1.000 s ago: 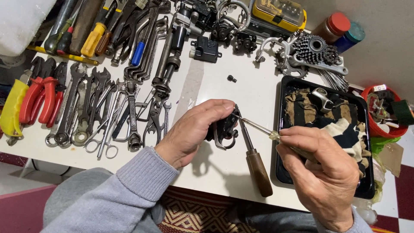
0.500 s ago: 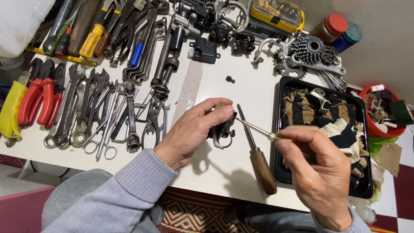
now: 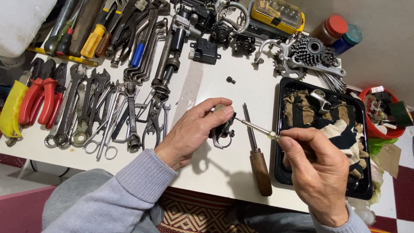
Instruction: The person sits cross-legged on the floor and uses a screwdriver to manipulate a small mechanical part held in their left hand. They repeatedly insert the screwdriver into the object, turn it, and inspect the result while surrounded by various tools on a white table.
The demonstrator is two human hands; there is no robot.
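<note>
My left hand [image 3: 194,129] grips a small black metal bicycle part [image 3: 222,130] against the white table [image 3: 215,164], thumb and forefinger pinched over its top. My right hand [image 3: 317,166] holds a thin screwdriver [image 3: 256,126] by its clear handle. Its metal tip points left into the black part. A second screwdriver with a brown wooden handle [image 3: 260,168] lies on the table between my two hands, blade pointing away from me.
Wrenches, pliers and scissors [image 3: 99,112] lie in rows at the left. A black tray [image 3: 280,142] with rags sits under my right hand. Gear cogs [image 3: 312,51], brake parts, a yellow box [image 3: 276,15] and a small loose bolt [image 3: 230,80] lie at the back. A red bowl [image 3: 379,131] is at right.
My left hand has shifted its grip on the black part and turned it slightly. The thin screwdriver's tip stays at the part, with my right hand a little lower.
</note>
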